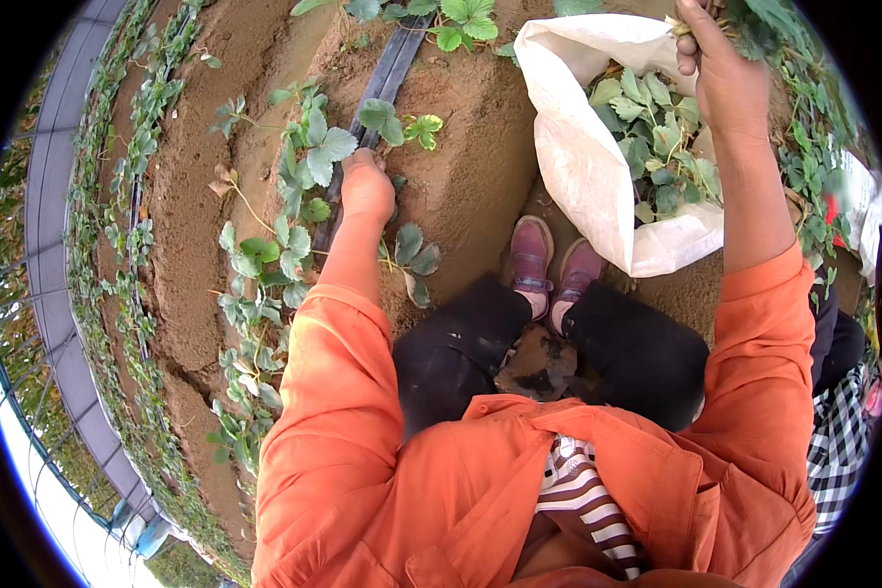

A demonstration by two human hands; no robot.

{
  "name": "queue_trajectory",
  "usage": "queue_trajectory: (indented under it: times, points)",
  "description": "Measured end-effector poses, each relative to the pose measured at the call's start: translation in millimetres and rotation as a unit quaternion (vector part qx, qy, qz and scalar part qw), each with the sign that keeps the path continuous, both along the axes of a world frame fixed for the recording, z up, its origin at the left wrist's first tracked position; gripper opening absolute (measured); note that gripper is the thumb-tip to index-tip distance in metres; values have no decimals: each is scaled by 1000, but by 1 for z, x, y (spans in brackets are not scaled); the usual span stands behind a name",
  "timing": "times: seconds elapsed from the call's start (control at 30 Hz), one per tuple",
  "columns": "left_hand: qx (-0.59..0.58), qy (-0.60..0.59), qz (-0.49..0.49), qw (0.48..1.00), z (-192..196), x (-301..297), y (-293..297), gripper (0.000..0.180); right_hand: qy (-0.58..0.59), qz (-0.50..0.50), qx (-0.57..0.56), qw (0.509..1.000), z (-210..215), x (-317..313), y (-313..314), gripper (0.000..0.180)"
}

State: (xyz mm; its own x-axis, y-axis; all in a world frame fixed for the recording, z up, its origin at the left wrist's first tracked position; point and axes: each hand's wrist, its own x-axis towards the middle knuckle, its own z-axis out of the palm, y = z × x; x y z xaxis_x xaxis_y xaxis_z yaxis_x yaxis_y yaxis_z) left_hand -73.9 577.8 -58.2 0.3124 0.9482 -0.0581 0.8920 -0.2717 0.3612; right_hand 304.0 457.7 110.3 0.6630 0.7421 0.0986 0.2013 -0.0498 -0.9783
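My left hand (366, 188) reaches down among strawberry plants (304, 157) on the raised soil bed, beside a dark flat strip (387, 78) that looks like drip tape. Its fingers look curled in at the base of the leaves, and what they grip is hidden. At the upper right my right hand (730, 83) is closed round a bunch of strawberry plants (755, 29), their pale stem ends showing by the thumb. Below and left of it stands a white sack (578, 127), its mouth gaping, with cut or pulled strawberry leaves (657, 137) inside.
My pink shoes (531, 250) stand in the furrow between the beds. More green rows run along the far left, by a grey curved border (54, 245). At the right edge another person's black-and-white checked clothing (838, 441) shows, near more plants (813, 147).
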Motion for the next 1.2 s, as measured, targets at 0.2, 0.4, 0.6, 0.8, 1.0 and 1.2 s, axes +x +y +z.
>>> queue_trajectory:
  times: [0.2,0.4,0.6,0.8,1.0,1.2]
  points:
    - [31,-26,-32,999,-19,-7,13,16,-363,146,-348,852,16,-2,-121,46]
    - [-144,-443,65,882,113,62,-22,15,-76,-63,-214,972,61,-20,-276,27]
    - [-235,-768,-75,591,255,200,-77,6,114,-172,-351,913,4,-83,-386,21]
    - [-145,-442,-91,881,163,243,-77,43,233,-202,-369,877,-35,-88,-436,23]
    - [-169,-446,-106,872,127,123,-131,32,211,-293,-300,883,-81,-62,-452,40]
    - [-246,-365,-37,897,63,33,-175,31,-263,-191,-515,793,-106,-47,-401,63]
